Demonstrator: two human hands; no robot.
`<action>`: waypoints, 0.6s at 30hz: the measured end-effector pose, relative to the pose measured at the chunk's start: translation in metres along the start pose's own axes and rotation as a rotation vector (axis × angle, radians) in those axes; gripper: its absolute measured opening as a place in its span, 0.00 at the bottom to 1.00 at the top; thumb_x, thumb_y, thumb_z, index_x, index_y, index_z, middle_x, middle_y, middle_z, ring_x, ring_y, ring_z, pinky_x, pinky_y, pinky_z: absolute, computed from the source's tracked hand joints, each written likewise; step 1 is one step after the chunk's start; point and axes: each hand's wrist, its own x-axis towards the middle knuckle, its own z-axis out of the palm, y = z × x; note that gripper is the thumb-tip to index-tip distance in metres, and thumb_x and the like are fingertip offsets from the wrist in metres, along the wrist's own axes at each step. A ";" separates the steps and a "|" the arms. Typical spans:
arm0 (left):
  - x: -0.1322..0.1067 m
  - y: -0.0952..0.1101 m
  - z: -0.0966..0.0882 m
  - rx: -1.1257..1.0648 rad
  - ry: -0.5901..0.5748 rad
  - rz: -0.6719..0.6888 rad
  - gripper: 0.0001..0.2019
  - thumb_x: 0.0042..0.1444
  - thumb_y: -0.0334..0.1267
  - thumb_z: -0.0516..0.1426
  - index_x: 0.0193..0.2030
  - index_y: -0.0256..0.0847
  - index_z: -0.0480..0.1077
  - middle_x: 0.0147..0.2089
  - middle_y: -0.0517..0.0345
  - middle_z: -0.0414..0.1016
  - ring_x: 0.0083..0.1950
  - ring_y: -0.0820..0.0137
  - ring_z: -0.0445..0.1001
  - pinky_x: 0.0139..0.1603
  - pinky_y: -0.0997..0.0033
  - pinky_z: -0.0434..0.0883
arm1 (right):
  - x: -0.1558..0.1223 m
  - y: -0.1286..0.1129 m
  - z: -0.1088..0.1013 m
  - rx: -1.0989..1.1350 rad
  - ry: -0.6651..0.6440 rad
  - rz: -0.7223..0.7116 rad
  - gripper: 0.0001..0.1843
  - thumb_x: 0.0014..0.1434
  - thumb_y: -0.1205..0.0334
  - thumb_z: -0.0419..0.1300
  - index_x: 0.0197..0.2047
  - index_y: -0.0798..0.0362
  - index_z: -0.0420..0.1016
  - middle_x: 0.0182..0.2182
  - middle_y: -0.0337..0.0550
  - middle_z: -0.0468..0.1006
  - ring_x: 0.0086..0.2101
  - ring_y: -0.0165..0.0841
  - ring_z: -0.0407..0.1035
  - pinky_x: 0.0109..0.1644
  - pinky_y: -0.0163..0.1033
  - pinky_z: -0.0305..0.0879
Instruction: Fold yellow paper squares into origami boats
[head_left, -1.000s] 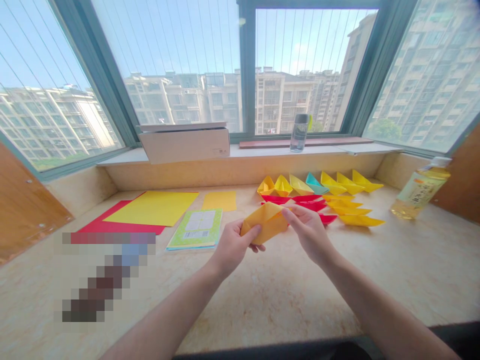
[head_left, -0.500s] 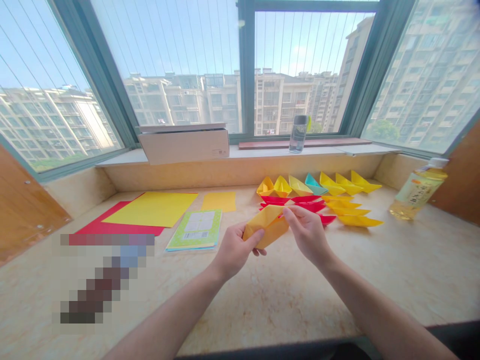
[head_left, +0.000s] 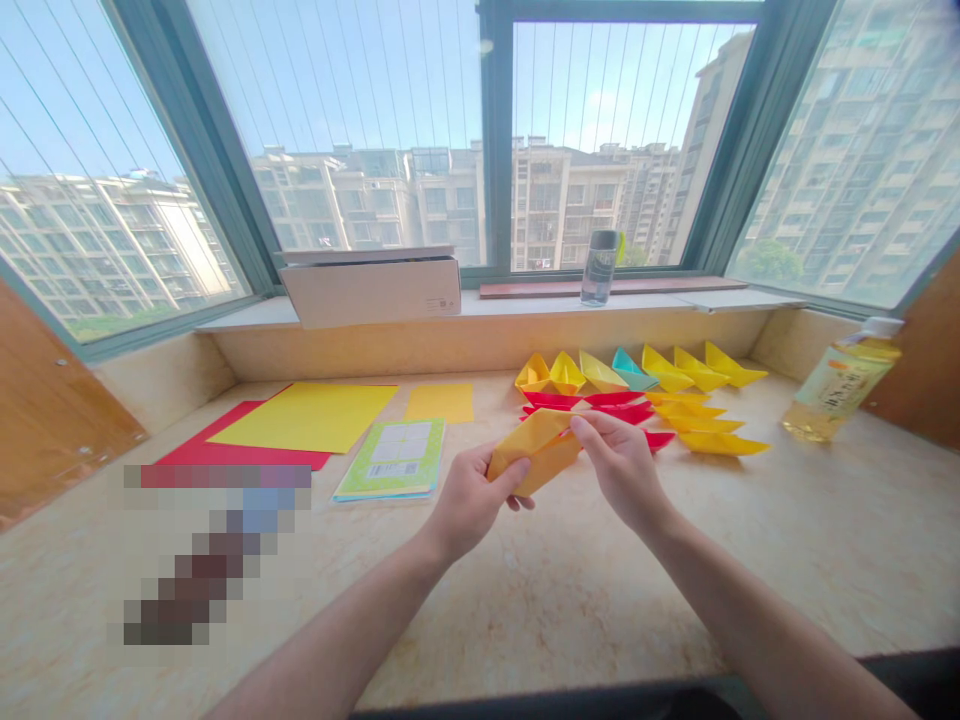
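A folded orange-yellow paper (head_left: 536, 450) is held above the counter between both hands. My left hand (head_left: 474, 495) grips its left end, thumb on the near face and fingers behind. At the upper right corner, my right hand (head_left: 619, 455) pinches the paper between thumb and fingers. Just behind my hands lie red paper boats (head_left: 619, 398), partly hidden by the paper and my right hand. Beyond them stands a row of yellow paper boats (head_left: 667, 370) with a teal paper boat (head_left: 632, 370) among them. More yellow paper boats (head_left: 720, 442) lie to the right.
To the left are yellow sheets (head_left: 307, 418) on a red sheet (head_left: 225, 440), a small orange sheet (head_left: 441, 403) and a green pad (head_left: 390, 460). A blurred patch (head_left: 214, 555) covers something nearer. A drink bottle (head_left: 844, 385) stands right; a white box (head_left: 375, 290) and water bottle (head_left: 598, 270) sit on the sill.
The view has shifted very slightly. Both hands keep almost the same hold on the folded paper, and the right fingers have moved only a little at its corner.
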 end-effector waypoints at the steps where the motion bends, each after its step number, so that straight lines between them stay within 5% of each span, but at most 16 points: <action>1: 0.000 0.000 0.000 0.002 0.001 0.001 0.15 0.59 0.44 0.60 0.43 0.33 0.73 0.29 0.57 0.75 0.25 0.70 0.78 0.24 0.77 0.69 | 0.000 0.000 0.000 0.008 -0.003 0.006 0.13 0.61 0.54 0.60 0.41 0.54 0.81 0.35 0.44 0.83 0.34 0.35 0.76 0.37 0.36 0.71; 18: -0.001 0.001 0.000 -0.068 -0.025 0.007 0.15 0.58 0.46 0.61 0.40 0.33 0.72 0.28 0.56 0.76 0.24 0.71 0.77 0.24 0.76 0.71 | 0.002 0.004 0.001 -0.046 0.042 0.039 0.18 0.61 0.47 0.58 0.39 0.53 0.81 0.35 0.46 0.83 0.37 0.40 0.76 0.36 0.40 0.70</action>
